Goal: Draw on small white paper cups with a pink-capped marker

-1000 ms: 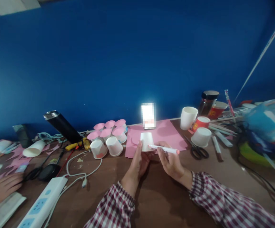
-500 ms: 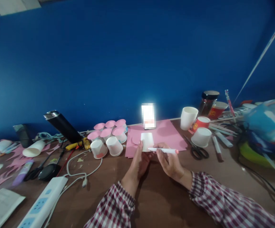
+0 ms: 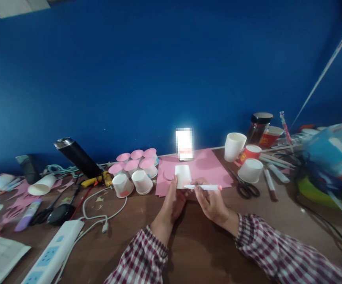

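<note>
Pink-topped cups [image 3: 131, 165]: six
Left grip [image 3: 171, 200]: closed around one white paper cup [image 3: 183, 175], axis near upright, by pink sheets [image 3: 208, 165]
Right grip [image 3: 211, 203]: closed on one marker [image 3: 208, 187], crosswise, tip pointing left at cup

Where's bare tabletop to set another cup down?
Bare table lies between the white cable and left hand, and between the left sleeve and right sleeve. Crowded: far left, with pink scraps and a lying cup; right, around the scissors, upturned cup and pens.

left grip [image 3: 172, 204] cupped, right grip [image 3: 212, 205] pinched, both wrists [image 3: 232, 224] angled inward
</note>
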Action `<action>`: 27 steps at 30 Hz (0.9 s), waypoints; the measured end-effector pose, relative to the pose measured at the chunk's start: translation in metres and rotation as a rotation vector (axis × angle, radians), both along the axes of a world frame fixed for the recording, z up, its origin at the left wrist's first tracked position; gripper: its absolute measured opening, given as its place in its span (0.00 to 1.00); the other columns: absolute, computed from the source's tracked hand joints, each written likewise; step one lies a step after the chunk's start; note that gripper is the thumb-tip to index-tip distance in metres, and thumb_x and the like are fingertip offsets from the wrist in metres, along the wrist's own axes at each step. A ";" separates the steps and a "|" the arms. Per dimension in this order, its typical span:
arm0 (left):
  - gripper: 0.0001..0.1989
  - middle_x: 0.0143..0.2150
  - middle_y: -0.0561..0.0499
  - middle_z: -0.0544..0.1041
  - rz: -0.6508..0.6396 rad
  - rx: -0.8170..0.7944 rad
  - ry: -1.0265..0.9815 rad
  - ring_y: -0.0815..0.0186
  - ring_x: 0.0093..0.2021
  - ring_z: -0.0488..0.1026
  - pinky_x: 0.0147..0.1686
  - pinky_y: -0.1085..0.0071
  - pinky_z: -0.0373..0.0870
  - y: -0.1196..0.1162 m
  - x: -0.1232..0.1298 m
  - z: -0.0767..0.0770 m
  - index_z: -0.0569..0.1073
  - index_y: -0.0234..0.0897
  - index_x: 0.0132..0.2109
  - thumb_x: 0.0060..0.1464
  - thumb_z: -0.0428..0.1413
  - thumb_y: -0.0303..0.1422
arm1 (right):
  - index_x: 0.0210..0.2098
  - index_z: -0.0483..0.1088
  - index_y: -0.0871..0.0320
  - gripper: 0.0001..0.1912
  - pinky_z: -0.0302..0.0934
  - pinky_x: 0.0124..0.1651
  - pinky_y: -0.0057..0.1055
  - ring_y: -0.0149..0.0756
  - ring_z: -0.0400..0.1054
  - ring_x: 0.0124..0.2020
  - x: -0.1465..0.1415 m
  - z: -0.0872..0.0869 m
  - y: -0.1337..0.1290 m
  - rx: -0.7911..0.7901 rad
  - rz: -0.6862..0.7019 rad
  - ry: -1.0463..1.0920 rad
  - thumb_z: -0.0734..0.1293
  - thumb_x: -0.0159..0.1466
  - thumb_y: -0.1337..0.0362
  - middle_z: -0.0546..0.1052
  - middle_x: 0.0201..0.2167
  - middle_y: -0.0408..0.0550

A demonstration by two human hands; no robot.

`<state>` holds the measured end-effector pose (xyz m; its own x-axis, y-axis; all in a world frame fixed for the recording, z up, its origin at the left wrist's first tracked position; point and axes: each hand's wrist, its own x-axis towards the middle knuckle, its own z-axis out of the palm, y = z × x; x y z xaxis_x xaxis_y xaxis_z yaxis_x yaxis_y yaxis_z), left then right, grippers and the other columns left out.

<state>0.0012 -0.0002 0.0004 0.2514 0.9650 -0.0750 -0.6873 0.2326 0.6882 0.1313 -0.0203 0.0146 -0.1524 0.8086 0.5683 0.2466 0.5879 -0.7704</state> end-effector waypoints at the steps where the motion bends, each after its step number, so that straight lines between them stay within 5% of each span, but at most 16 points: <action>1: 0.21 0.32 0.46 0.77 -0.002 -0.005 0.003 0.66 0.30 0.72 0.34 0.69 0.66 0.000 0.000 0.001 0.74 0.32 0.39 0.55 0.51 0.48 | 0.41 0.67 0.58 0.11 0.68 0.32 0.33 0.35 0.71 0.28 0.000 0.000 0.000 -0.004 0.003 0.008 0.55 0.69 0.63 0.74 0.28 0.48; 8: 0.24 0.32 0.44 0.77 -0.018 0.014 0.037 0.64 0.31 0.73 0.37 0.66 0.67 -0.002 0.001 0.003 0.75 0.31 0.40 0.55 0.51 0.49 | 0.43 0.66 0.58 0.09 0.68 0.37 0.33 0.36 0.72 0.32 0.000 -0.002 0.001 0.002 -0.018 0.004 0.57 0.68 0.63 0.74 0.35 0.50; 27: 0.28 0.34 0.44 0.77 -0.018 0.020 0.029 0.64 0.33 0.72 0.38 0.66 0.66 -0.001 0.001 0.001 0.74 0.31 0.41 0.53 0.49 0.54 | 0.40 0.66 0.58 0.09 0.66 0.33 0.28 0.34 0.71 0.29 0.001 -0.003 0.001 -0.005 0.001 -0.009 0.56 0.69 0.65 0.73 0.30 0.47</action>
